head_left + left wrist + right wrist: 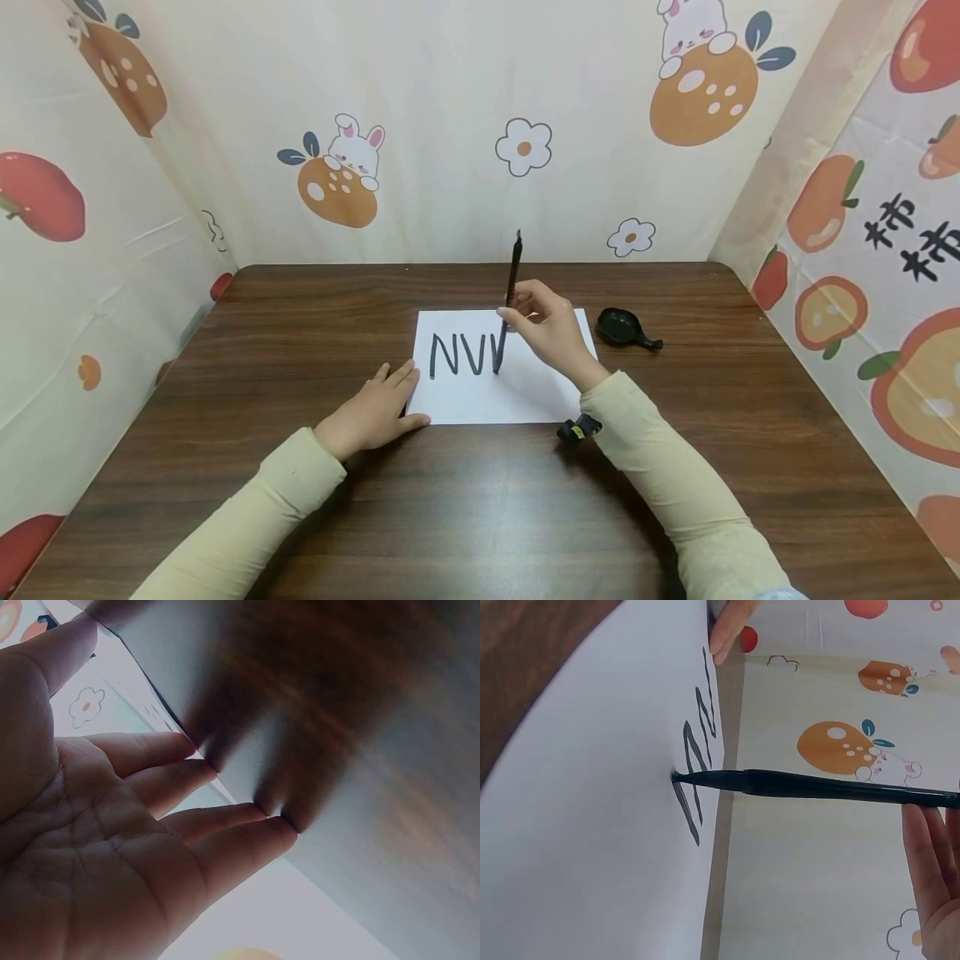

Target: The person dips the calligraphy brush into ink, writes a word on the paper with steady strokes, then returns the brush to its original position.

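Note:
My right hand (546, 327) pinches a dark writing brush (802, 784) by its shaft, the brush standing nearly upright. Its tip touches a white sheet of paper (517, 400) at the lower end of a black stroke. Black zigzag strokes (456, 355) run across the sheet's left and middle part. My left hand (378, 410) lies at the sheet's left edge, fingers straight, with thumb and fingertips on the paper's border. In the left wrist view its fingertips (289, 825) press down on the surface.
A small black dish with a handle (622, 327) stands right of the paper on the brown wooden table (465, 508). Beneath the right sleeve, by the sheet's lower right corner, sits a small black object with a yellow mark (577, 430). Printed curtains (450, 167) surround the table.

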`<action>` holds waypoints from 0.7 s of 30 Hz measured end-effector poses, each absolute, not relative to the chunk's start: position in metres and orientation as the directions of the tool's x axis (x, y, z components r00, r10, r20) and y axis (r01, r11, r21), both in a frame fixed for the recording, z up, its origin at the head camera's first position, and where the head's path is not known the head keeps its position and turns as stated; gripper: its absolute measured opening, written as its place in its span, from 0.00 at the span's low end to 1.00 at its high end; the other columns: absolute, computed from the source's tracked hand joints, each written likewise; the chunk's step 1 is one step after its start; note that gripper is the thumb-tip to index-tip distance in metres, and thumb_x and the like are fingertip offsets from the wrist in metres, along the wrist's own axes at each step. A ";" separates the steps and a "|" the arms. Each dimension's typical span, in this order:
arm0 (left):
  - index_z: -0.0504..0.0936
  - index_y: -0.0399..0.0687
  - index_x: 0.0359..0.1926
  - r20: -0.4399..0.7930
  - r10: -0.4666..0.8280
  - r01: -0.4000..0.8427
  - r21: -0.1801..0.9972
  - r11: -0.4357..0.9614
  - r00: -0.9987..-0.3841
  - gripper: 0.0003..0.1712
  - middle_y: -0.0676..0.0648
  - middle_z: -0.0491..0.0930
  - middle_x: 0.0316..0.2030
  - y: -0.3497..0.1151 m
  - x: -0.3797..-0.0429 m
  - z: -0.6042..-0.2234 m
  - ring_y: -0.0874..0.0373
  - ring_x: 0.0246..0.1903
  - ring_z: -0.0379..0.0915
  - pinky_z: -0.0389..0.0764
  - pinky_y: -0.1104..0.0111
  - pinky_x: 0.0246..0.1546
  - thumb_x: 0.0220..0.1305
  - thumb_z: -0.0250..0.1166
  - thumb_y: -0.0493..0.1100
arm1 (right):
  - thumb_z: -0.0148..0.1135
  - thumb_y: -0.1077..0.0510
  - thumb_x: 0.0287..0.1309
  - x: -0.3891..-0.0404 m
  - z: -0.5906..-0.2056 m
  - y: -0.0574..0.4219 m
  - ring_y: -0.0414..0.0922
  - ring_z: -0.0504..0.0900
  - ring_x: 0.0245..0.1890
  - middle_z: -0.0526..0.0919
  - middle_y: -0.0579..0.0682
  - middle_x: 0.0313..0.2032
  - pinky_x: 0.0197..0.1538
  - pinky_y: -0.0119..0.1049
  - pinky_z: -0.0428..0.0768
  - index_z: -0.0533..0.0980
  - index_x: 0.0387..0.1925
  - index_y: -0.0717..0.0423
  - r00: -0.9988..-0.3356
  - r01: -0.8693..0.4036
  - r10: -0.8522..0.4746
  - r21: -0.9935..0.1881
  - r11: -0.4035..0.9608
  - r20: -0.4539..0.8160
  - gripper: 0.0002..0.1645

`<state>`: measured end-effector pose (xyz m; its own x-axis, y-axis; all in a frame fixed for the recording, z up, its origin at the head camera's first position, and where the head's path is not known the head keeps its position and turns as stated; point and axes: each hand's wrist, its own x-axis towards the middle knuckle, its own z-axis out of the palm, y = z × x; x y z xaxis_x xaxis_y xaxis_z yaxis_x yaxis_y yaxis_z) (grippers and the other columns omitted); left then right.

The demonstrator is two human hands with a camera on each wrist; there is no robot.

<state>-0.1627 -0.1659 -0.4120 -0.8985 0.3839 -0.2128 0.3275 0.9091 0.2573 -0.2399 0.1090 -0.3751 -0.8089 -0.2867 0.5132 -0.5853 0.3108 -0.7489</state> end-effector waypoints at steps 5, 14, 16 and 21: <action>0.58 0.33 0.73 -0.211 0.387 0.330 0.259 0.908 -0.898 0.46 0.35 0.52 0.75 -0.167 -0.163 -0.412 0.25 0.71 0.46 0.60 0.36 0.66 0.68 0.59 0.60 | 0.66 0.59 0.61 -0.249 -0.372 0.114 0.48 0.83 0.30 0.81 0.55 0.35 0.37 0.30 0.85 0.76 0.45 0.58 -0.818 -0.575 -0.230 -0.767 0.286 0.527 0.12; 0.58 0.32 0.73 -0.209 0.385 0.330 0.255 0.909 -0.899 0.46 0.35 0.52 0.75 -0.168 -0.163 -0.413 0.25 0.71 0.47 0.60 0.36 0.65 0.68 0.59 0.60 | 0.66 0.56 0.62 -0.264 -0.369 0.121 0.47 0.83 0.30 0.80 0.55 0.35 0.36 0.28 0.84 0.76 0.46 0.59 -0.835 -0.547 -0.130 -0.781 0.303 0.535 0.15; 0.58 0.32 0.73 -0.207 0.387 0.332 0.256 0.908 -0.899 0.46 0.35 0.52 0.75 -0.168 -0.163 -0.413 0.25 0.71 0.47 0.60 0.36 0.65 0.68 0.59 0.60 | 0.66 0.56 0.62 -0.266 -0.370 0.121 0.44 0.82 0.29 0.80 0.55 0.35 0.36 0.28 0.84 0.75 0.46 0.59 -0.840 -0.538 -0.115 -0.787 0.300 0.530 0.15; 0.58 0.32 0.72 -0.196 0.392 0.336 0.265 0.904 -0.899 0.45 0.34 0.52 0.75 -0.167 -0.162 -0.412 0.25 0.71 0.47 0.60 0.36 0.66 0.68 0.60 0.59 | 0.65 0.55 0.62 -0.271 -0.374 0.121 0.43 0.81 0.30 0.80 0.56 0.36 0.36 0.26 0.84 0.75 0.46 0.61 -0.848 -0.523 -0.095 -0.793 0.313 0.522 0.17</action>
<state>-0.1619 -0.1675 -0.4120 -0.8988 0.3919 -0.1965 0.3361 0.9038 0.2650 -0.2707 0.1212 -0.3738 -0.8475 -0.0952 0.5222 -0.5235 0.3125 -0.7926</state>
